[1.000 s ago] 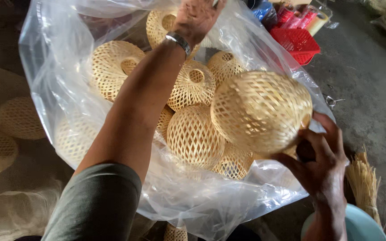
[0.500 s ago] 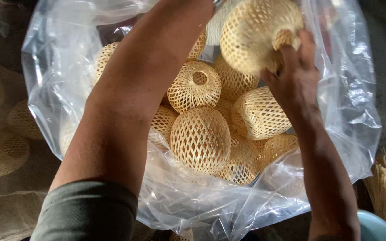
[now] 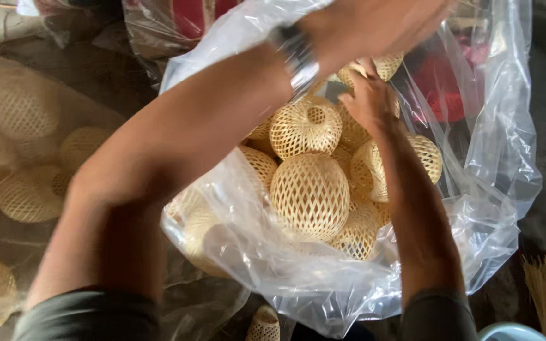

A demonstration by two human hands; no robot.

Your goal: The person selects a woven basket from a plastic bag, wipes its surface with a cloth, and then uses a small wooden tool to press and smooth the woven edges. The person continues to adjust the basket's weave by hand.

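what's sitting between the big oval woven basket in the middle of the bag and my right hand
In the head view, a round woven bamboo basket with a hole on top lies between the large oval woven bamboo basket and the right hand.

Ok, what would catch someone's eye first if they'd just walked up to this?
The big clear plastic bag in the middle, heaped with pale woven lattice balls. Both arms reach over it: the left hand blurred at its top edge, the right hand down among the balls. More balls in another bag lie left.

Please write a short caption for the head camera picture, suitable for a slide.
Right hand reaches among woven bamboo balls inside a clear plastic bag; left hand holds its top.
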